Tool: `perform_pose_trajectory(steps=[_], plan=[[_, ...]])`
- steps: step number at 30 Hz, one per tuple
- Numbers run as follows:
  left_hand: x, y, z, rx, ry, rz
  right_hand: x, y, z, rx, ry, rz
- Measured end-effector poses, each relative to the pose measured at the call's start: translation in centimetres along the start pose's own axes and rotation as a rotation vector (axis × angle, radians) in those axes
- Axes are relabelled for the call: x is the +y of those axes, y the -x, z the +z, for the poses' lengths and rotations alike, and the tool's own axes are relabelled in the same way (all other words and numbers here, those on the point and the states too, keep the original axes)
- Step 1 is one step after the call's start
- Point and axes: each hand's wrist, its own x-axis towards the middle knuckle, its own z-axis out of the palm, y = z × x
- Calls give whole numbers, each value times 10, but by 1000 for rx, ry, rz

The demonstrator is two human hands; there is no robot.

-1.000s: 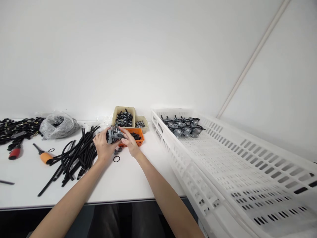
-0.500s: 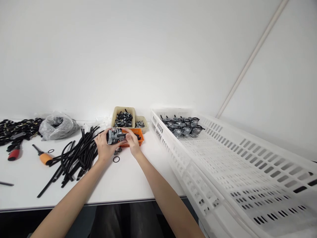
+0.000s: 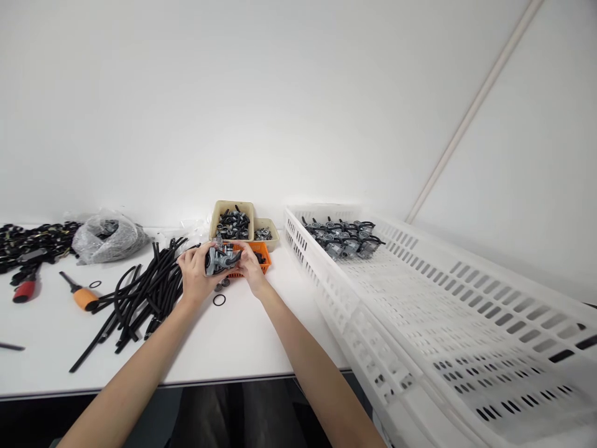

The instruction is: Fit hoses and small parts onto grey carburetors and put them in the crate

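Note:
A grey metal carburetor [image 3: 222,259] with a black part at its right end is held above the table, between both hands. My left hand [image 3: 194,277] is closed around its left side. With its fingers closed, my right hand [image 3: 252,272] grips the black part on the right; the fingertips are partly hidden. Behind the hands sits an orange basket [image 3: 266,255] of small dark parts. Below them on the table lie a black rubber ring [image 3: 219,305] and a few small grey pieces [image 3: 222,284].
A large white crate [image 3: 336,305] on the right holds several carburetors [image 3: 347,246]. Two cream bins [image 3: 213,221] of parts stand at the back. To the left lie black hoses [image 3: 149,292], an orange-handled tool [image 3: 85,298], a red-handled tool [image 3: 25,290] and a plastic bag [image 3: 100,246].
The carburetor has turned in my hands, so its upper part now stands higher and the black part on the right looks shorter. My right fingers have shifted around its right end.

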Motion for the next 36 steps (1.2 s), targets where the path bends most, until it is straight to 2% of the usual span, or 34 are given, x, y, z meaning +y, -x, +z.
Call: perform_pose_trajectory(steps=[12,18,26,36], plan=[[-5,-2,-3,-55,-12,108,-6,-1,-7,-211,-150,149],[-7,-2,-3,-24,-53,172,-13,2,-9,-281,-273,239],[-9,1,-3,-64,-88,196,-17,6,-13,-307,-425,370],[-8,5,-1,-101,-106,166,-20,7,-13,-295,-370,378]])
